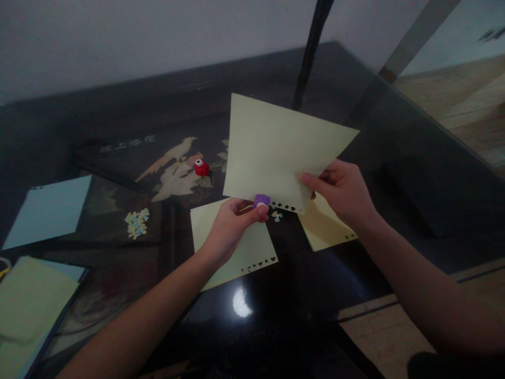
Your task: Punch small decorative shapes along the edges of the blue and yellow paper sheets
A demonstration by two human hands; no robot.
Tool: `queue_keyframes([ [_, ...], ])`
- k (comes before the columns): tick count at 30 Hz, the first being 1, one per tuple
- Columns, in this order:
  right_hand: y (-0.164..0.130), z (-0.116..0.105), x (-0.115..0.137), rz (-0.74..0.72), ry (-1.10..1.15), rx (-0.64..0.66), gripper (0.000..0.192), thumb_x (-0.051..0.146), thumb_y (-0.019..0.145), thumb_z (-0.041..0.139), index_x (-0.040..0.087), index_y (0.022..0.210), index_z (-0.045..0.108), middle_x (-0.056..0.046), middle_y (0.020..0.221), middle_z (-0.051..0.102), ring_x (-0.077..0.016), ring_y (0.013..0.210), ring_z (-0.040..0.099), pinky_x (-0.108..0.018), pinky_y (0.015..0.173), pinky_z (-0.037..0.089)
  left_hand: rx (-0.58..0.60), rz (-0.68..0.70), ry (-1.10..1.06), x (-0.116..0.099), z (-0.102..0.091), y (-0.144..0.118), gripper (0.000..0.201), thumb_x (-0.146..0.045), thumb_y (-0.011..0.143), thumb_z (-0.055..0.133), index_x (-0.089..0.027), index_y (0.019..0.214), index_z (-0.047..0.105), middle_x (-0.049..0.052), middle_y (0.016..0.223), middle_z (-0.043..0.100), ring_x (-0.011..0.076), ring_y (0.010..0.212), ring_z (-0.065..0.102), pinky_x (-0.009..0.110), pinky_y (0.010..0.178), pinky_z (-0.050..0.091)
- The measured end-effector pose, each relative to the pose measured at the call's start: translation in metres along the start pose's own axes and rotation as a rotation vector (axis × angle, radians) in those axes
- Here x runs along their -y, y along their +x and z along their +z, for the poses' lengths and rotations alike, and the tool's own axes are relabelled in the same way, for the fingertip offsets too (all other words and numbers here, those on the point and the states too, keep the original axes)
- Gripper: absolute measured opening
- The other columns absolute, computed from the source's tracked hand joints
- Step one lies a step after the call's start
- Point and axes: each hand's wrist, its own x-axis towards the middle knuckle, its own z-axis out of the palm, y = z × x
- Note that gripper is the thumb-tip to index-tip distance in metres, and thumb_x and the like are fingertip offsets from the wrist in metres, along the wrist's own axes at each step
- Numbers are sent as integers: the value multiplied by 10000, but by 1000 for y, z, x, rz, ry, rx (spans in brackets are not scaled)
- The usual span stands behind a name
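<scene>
My left hand [235, 223] is closed around a small purple craft punch [261, 201], its thumb on the white button. The punch sits at the lower edge of a pale yellow-green sheet of paper [276, 142]. Star-like holes run along that edge to the right of the punch. My right hand [343, 192] pinches the sheet near its lower right side, holding it up and tilted. Below lie another pale sheet [236, 247] with a row of punched shapes and a yellow sheet [327, 226] with a few holes. Small paper cut-outs [276, 216] lie between them.
A red craft punch [202, 167] stands on the dark glossy table [252, 310]. To its left is a heap of paper cut-outs [137, 223]. A light blue sheet [49, 210] and a stack of green paper [35, 305] lie at the left. A black pole [311, 52] rises behind.
</scene>
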Motion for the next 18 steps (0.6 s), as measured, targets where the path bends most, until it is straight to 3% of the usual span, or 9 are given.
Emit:
queue_keyframes([
  [18,0,0,1,-7,11,20,139,307,743,731,181,779,684,-1,650,666,-111,498,554,-252,447,435,44,20,-28,1,0,0,252,-330,634,820,-141,715,674,-5,642,637,111,619,551,263,665,426],
])
